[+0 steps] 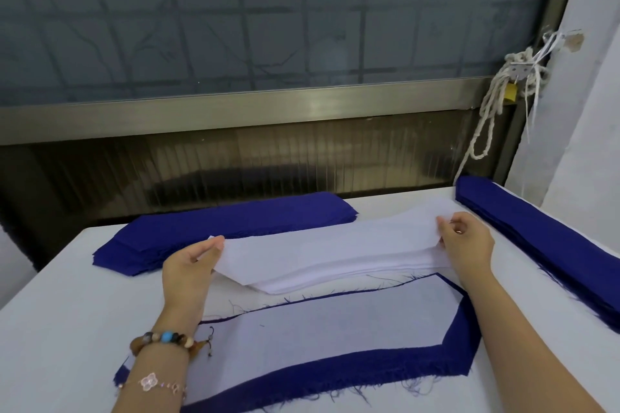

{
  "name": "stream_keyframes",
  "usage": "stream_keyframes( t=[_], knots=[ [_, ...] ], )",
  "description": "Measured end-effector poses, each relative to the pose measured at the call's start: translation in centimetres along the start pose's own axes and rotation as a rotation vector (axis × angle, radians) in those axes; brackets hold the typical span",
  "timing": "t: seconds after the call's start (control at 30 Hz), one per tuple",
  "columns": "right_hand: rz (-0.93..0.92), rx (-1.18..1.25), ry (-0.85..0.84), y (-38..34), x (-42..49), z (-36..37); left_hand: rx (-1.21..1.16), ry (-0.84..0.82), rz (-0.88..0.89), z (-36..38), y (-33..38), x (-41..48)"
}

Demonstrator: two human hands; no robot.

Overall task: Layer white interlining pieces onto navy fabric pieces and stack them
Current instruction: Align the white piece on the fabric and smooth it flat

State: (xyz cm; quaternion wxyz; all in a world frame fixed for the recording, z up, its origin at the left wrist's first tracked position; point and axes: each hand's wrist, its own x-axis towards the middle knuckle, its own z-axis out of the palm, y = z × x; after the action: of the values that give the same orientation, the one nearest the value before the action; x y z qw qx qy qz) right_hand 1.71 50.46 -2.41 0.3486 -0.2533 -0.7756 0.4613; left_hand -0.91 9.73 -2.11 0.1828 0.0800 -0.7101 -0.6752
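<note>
On my feed the left hand (193, 265) pinches the left end of the top white interlining piece (318, 245), thumb on top and fingers beneath. That corner is raised off the stack of white interlining (335, 278), which lies across the middle of the frame. The right hand (468, 245) grips the same piece at its right end, fingers curled over the edge.

Just below the stack, in the lower centre, I see a navy fabric piece (335, 369) lying flat on the white table (50, 329). A laid interlining piece (318, 329) is already on it. A navy border shows along the bottom and right sides, with frayed threads at the edges.

Two stacks of navy are in view. The left navy stack (235, 221) sits behind the left hand, toward the upper left of the tabletop. The right navy stack (536, 238) runs along the right edge down to the lower right, close beside the right hand.

The left wrist carries a beaded bracelet (164, 339) and a thin chain bracelet (149, 381) with a clover charm.

At the upper right a looped rope (486, 124) hangs from the window frame, by a brass padlock (510, 92). A frosted window pane (268, 10) fills the top of the frame.
</note>
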Motion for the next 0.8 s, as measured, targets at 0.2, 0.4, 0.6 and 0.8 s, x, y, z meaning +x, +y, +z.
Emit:
stream_keyframes(
  t=[0.2,0.4,0.6,0.8],
  knots=[
    [-0.034,0.0,-0.08,-0.8,-2.0,-0.6,0.032,-0.002,-0.02,-2.6,1.4,-0.2],
    [-0.083,-0.016,-0.072,-1.7,-3.9,-1.8,0.162,-0.018,0.066,-5.0,2.4,-2.3],
    [-0.094,-0.061,-0.089,-1.8,-6.2,-2.7,0.119,-0.017,0.031,-7.0,3.4,-4.3],
    [-0.065,-0.059,-0.086,-1.8,-7.6,-3.4,0.159,-0.022,0.021,-8.6,3.4,-5.8]
  ],
)
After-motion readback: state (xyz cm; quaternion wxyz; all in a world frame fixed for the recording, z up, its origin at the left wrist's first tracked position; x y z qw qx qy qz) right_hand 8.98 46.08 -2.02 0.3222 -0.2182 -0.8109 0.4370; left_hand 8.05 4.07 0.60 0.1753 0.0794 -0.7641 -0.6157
